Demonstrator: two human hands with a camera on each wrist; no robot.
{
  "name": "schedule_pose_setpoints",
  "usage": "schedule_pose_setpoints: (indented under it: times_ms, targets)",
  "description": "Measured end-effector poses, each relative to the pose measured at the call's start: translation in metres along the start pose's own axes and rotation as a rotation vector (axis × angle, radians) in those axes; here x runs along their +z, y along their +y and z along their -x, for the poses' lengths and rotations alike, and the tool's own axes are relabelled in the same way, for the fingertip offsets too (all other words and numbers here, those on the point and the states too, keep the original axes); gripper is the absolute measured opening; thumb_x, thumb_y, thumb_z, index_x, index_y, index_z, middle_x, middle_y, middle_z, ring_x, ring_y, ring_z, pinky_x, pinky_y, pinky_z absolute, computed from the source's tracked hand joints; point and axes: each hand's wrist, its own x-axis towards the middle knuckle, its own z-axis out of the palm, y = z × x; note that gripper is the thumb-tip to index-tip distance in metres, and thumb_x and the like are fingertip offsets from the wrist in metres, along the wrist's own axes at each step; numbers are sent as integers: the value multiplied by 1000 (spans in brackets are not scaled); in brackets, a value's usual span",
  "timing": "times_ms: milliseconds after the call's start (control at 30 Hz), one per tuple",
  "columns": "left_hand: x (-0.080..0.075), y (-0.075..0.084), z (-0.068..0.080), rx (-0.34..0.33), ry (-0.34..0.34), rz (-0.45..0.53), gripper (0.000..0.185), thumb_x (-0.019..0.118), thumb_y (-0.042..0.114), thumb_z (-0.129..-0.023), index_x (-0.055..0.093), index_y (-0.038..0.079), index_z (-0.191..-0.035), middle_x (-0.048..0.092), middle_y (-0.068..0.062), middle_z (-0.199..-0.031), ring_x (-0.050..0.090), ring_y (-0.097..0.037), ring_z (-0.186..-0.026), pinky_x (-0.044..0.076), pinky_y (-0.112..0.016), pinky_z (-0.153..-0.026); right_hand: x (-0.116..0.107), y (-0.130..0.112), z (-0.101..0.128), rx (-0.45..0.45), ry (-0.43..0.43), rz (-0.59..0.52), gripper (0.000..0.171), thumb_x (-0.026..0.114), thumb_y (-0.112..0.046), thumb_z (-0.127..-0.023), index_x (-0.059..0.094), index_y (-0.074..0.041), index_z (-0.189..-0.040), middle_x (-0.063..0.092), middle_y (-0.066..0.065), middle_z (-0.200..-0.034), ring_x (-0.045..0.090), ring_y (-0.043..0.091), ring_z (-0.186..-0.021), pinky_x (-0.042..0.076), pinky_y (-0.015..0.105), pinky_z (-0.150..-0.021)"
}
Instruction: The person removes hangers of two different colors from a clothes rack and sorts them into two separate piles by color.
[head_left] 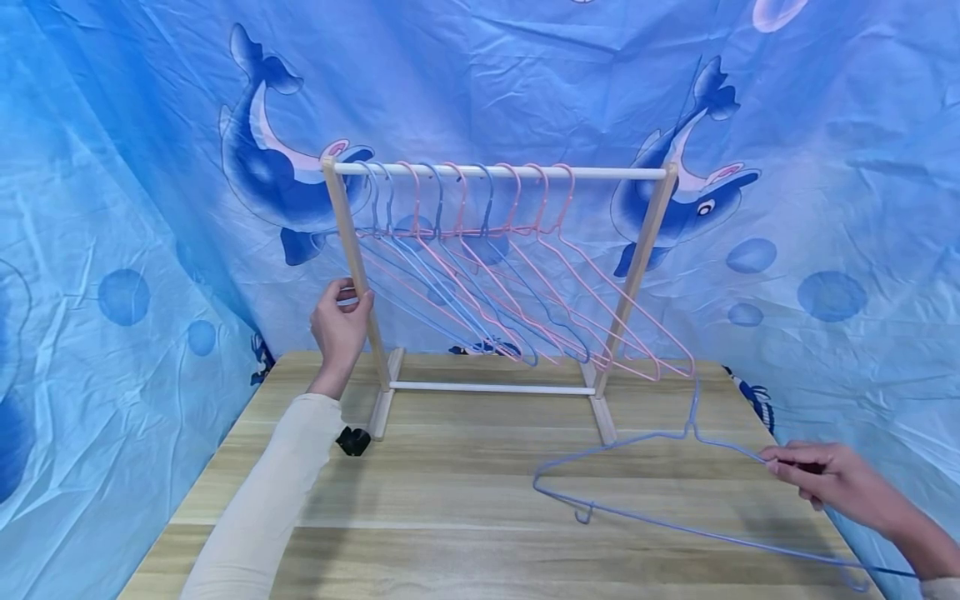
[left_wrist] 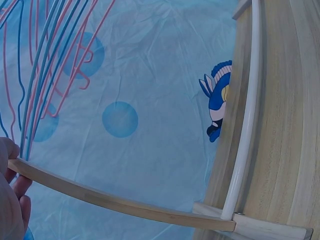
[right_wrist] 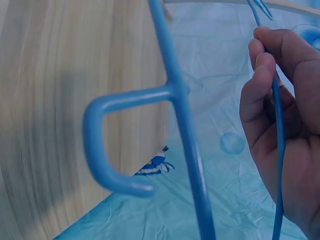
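a: what can't you make out?

b: the right hand (head_left: 832, 482) runs off the lower right corner in the head view, and the far end of the blue wire hanger (head_left: 660, 483) it pinches is cut off there too. a small black object (head_left: 353, 441) lies just below the left hand's forearm; i can't tell what it is. in the left wrist view only fingertips (left_wrist: 12, 200) show at the edge.

a: and the hands?

b: the left hand (head_left: 340, 327) is wrapped around the left upright of the wooden hanger rack (head_left: 352, 250). the right hand's fingers are closed on the blue hanger's thin wire, holding it low over the wooden table (head_left: 465, 500), well to the right of the rack.

a: anything held on the rack?

b: a row of pink and blue hangers (head_left: 487, 275) hooked over its white top rail (head_left: 600, 173), between the two hands and farther back.
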Motion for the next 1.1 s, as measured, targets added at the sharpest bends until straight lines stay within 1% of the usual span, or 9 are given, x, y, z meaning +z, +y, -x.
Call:
schedule_pose_setpoints:
  times_ms: [200, 300, 367, 533, 667, 733, 867, 967, 1100]
  targets:
    - [0, 0, 0, -5, -1, -1, 29, 73, 21, -96, 70, 6, -121, 74, -14, -114, 75, -29, -95, 61, -45, -85, 1, 10, -1, 66, 6, 44, 21, 61, -2, -101, 73, 2, -118, 63, -6, -79, 51, 16, -54, 47, 30, -45]
    - [0, 0, 1, -9, -3, -4, 30, 73, 22, -96, 70, 7, -121, 74, -13, -114, 75, -29, -95, 61, -44, -85, 4, 16, -1, 73, 19, 65, 21, 65, -3, -98, 72, 6, -116, 62, -6, -76, 52, 15, -54, 47, 30, -45]
    - [1, -1, 1, -9, -4, -7, 30, 73, 23, -96, 70, 7, -122, 74, -13, -114, 75, -29, -95, 61, -44, -85, 5, 20, -1, 64, 35, 76, 20, 67, -2, -97, 72, 6, -115, 61, -5, -75, 52, 15, -55, 47, 29, -45]
    - [1, -1, 1, -5, 1, -8, 30, 73, 23, -96, 70, 7, -122, 74, -13, -114, 75, -29, -94, 61, -45, -84, 9, 28, -4, 41, 81, 125, 18, 71, -1, -94, 76, 1, -111, 65, -6, -82, 54, 11, -64, 45, 26, -49]
    - [1, -1, 0, -8, 3, -8, 31, 73, 23, -96, 70, 7, -122, 74, -13, -114, 75, -29, -94, 61, -45, -84, 13, 35, -8, 22, 111, 162, 15, 73, -2, -92, 77, -2, -107, 68, -9, -86, 57, 7, -71, 49, 23, -55]
    - [1, -1, 0, -7, 3, -6, 31, 74, 23, -95, 70, 7, -122, 74, -14, -115, 75, -29, -94, 61, -45, -85, 16, 40, -9, 12, 126, 165, 15, 74, -1, -91, 78, -2, -105, 70, -10, -87, 60, 6, -71, 51, 23, -57]
    - [0, 0, -1, -3, 1, 0, 31, 74, 23, -95, 70, 7, -121, 74, -14, -115, 75, -29, -94, 61, -45, -84, 23, 52, -12, 12, 143, 178, 15, 75, -1, -90, 79, -5, -104, 70, -12, -89, 62, 3, -74, 53, 24, -57]
    - [0, 1, -1, -3, 4, 0, 31, 74, 22, -95, 70, 6, -121, 74, -14, -114, 75, -29, -93, 61, -46, -84, 29, 59, -15, 20, 147, 167, 16, 75, -1, -90, 80, -8, -103, 70, -12, -90, 62, 1, -76, 53, 24, -58]
    - [0, 1, -1, 0, 8, -4, 30, 75, 21, -95, 70, 6, -120, 74, -14, -114, 75, -28, -93, 61, -45, -85, 38, 67, -16, -1, 153, 142, 16, 75, 2, -88, 80, -7, -101, 70, -11, -90, 62, -1, -78, 53, 22, -59]
